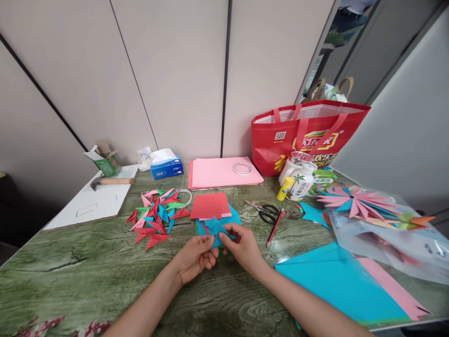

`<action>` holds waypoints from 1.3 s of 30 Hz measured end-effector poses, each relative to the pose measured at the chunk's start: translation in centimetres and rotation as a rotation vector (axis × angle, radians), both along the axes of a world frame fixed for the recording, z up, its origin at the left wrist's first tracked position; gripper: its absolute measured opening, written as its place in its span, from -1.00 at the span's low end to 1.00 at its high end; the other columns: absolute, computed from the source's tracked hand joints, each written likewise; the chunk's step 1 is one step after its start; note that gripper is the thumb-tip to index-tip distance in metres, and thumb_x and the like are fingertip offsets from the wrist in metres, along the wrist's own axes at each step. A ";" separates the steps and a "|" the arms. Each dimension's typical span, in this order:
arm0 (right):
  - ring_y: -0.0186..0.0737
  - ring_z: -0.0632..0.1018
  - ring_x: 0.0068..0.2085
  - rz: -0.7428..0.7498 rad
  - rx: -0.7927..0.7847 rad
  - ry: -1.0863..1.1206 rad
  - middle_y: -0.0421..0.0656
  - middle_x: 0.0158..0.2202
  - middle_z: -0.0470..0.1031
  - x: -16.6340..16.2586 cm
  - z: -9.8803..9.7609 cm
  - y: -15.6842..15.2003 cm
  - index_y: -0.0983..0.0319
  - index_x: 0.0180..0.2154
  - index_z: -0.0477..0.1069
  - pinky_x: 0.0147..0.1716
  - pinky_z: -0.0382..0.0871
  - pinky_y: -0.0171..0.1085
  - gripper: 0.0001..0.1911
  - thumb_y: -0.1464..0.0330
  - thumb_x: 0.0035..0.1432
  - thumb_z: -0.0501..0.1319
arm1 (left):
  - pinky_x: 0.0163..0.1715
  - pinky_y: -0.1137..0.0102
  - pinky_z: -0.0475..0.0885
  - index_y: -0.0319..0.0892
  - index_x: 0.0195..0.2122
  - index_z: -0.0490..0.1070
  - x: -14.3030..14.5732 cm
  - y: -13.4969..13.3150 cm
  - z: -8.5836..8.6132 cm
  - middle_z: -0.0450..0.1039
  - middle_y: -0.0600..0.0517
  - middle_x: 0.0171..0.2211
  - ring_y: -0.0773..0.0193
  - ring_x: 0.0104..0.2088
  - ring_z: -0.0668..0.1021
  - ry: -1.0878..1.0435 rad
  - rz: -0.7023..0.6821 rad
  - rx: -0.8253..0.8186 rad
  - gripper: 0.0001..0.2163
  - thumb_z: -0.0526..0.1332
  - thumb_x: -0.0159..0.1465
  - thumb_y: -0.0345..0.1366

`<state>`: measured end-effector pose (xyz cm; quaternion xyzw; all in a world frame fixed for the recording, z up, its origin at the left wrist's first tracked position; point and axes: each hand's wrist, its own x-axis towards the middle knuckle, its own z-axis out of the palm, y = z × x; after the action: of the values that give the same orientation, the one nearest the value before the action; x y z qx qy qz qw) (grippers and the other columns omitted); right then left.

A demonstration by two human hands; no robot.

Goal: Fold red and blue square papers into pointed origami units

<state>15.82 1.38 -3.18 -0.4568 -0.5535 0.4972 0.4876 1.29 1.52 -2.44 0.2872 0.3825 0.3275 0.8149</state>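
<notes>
Between both hands is a piece of blue folded paper [218, 228], held above the table. My left hand [197, 256] pinches its lower left edge between thumb and fingers. With thumb and forefinger, my right hand [242, 244] grips its right side. Just behind lies a stack of coloured paper squares, with a red square [210, 205] on top and blue sheets [233, 215] under it. To the left sits a pile of folded paper pieces [157, 217] in red, blue, pink and green. Scissors [264, 210] with black handles and a red pencil [275, 228] lie right of the stack.
Along the back are a blue tissue box [166, 168], pink sheets [213, 172] and a red shopping bag [270, 145]. A glue stick [285, 188] stands by a white jar [302, 182]. Left lies a hammer [115, 181]; right, large blue paper [336, 285] and a paper flower [352, 199].
</notes>
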 end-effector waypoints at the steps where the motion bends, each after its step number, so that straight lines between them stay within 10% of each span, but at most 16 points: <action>1: -0.42 0.34 -0.61 -0.011 0.007 0.000 -0.26 -0.55 0.30 -0.1 0.0 -0.1 0.26 -0.48 0.31 -0.69 0.33 -0.42 -0.73 0.17 -0.07 0.20 | -0.79 0.70 0.29 -0.31 -0.51 0.34 0.0 0.0 -0.1 0.41 0.08 -0.69 0.53 -0.76 0.41 0.005 0.006 -0.001 -0.75 0.34 -0.04 -0.24; 39: -0.36 0.35 -0.49 0.148 -0.076 0.220 -0.26 -0.52 0.32 0.0 0.7 -0.1 0.27 -0.46 0.35 -0.55 0.33 -0.37 -0.75 0.21 -0.11 0.26 | -0.90 0.65 0.13 -0.21 -0.50 0.20 0.8 -1.4 0.4 0.32 0.18 -0.74 0.49 -0.85 0.33 0.457 0.066 0.583 -0.78 0.09 0.16 -0.16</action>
<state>15.86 1.29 -2.46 -0.3756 -0.5098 0.5993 0.4898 2.14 0.15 -2.00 0.5606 0.4543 0.3761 0.5813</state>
